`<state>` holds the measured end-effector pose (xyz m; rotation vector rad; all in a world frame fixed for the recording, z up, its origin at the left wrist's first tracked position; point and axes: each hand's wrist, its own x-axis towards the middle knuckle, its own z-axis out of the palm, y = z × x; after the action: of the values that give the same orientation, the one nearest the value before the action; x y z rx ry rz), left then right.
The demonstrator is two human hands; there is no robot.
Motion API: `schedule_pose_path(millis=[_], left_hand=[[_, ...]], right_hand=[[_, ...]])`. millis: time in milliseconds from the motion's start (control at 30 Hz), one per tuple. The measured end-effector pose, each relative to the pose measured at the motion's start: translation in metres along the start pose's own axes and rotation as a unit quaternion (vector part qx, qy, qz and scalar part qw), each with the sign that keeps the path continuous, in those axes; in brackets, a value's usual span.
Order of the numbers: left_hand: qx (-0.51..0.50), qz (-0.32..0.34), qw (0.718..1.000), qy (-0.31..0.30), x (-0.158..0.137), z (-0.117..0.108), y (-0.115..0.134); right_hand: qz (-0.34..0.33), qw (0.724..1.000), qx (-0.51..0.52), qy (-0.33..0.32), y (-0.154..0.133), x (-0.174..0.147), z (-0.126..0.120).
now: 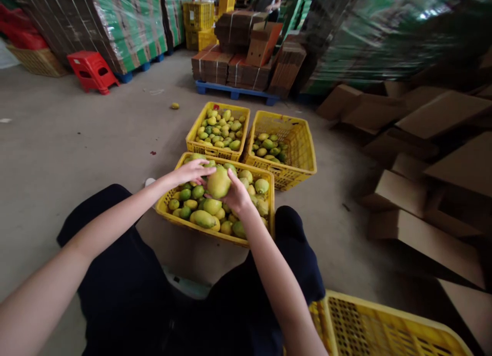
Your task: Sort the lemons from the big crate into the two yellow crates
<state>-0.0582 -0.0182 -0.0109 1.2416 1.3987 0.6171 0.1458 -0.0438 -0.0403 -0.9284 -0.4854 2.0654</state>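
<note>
A large, round yellow-green lemon (pixel 219 182) is held up over the near crate between my two hands. My right hand (pixel 235 193) grips it from the right, thumb along its side. On the other side my left hand (pixel 195 172) curves round it, its fingertips against the upper left of the fruit. Below them, a yellow plastic crate (pixel 169 212) is full of green and yellow lemons (pixel 203 218) of mixed sizes. The undersides of the held lemon and some fingers are hidden.
Behind stand a yellow crate (pixel 190 139) full of lemons and another (pixel 303 146) partly filled. One lemon (pixel 175 106) lies on the floor. A red stool (pixel 92 71) is at left, cardboard boxes (pixel 407 192) at right, flattened cartons on a blue pallet (pixel 234 92), and a crate (pixel 369 320) near my right knee.
</note>
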Motion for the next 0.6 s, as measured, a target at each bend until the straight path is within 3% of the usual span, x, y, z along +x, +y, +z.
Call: schedule_pose_path(millis=[67, 133, 233, 367, 433, 533, 600], left_hand=[[0.018, 0.04, 0.999, 0.006, 0.002, -0.004, 0.006], [0.063, 0.059, 0.996, 0.03, 0.004, -0.008, -0.009], [0.155, 0.061, 0.986, 0.006, -0.001, 0.001, -0.059], [0.183, 0.07, 0.98, -0.037, -0.021, 0.042, -0.133], [0.168, 0.089, 0.981, -0.026, -0.029, 0.063, -0.156], [0.17, 0.104, 0.98, 0.004, -0.029, 0.076, -0.17], [0.199, 0.109, 0.974, 0.014, -0.023, 0.073, -0.166]], right_hand=[[0.002, 1.0, 0.017, -0.008, 0.001, -0.005, -0.002], [-0.006, 0.999, 0.04, 0.029, -0.002, -0.008, -0.008], [-0.021, 0.99, 0.074, 0.117, -0.009, -0.006, -0.021], [-0.06, 0.978, 0.068, 0.186, -0.015, 0.007, -0.038], [-0.078, 0.978, 0.043, 0.191, -0.014, 0.015, -0.046], [-0.111, 0.981, -0.025, 0.159, -0.012, 0.028, -0.056], [-0.224, 0.961, -0.132, 0.099, -0.01, 0.036, -0.061]])
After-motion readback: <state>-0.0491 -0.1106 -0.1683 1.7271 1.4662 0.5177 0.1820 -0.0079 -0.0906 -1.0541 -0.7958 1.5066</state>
